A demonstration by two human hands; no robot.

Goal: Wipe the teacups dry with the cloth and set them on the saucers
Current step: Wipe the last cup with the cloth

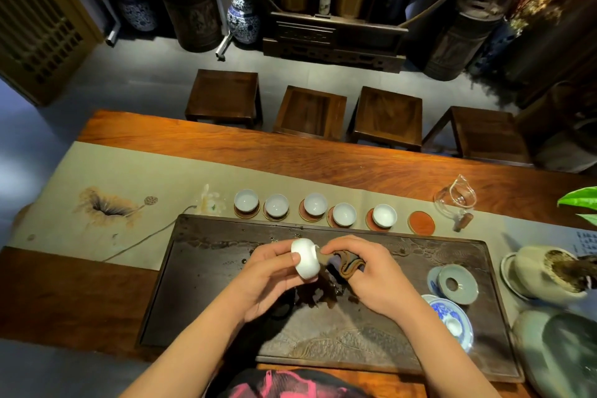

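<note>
Both bare forearms reach over the dark carved stone tea tray (pixel 226 326); the left hand (pixel 271 281) grips a small white porcelain teacup (pixel 305 260) tipped sideways, while the right hand (pixel 365 268) pinches a brown folded cloth (pixel 349 263) at its mouth. Glazed and perhaps damp, the cup could slip and chip on the stone. One round red saucer (pixel 421 223) sits bare, well beyond the hands

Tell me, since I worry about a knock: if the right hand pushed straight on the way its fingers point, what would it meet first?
Probably the teacup held in the left hand: the right hand, gripping the cloth, points leftward at its mouth, almost touching.
</note>
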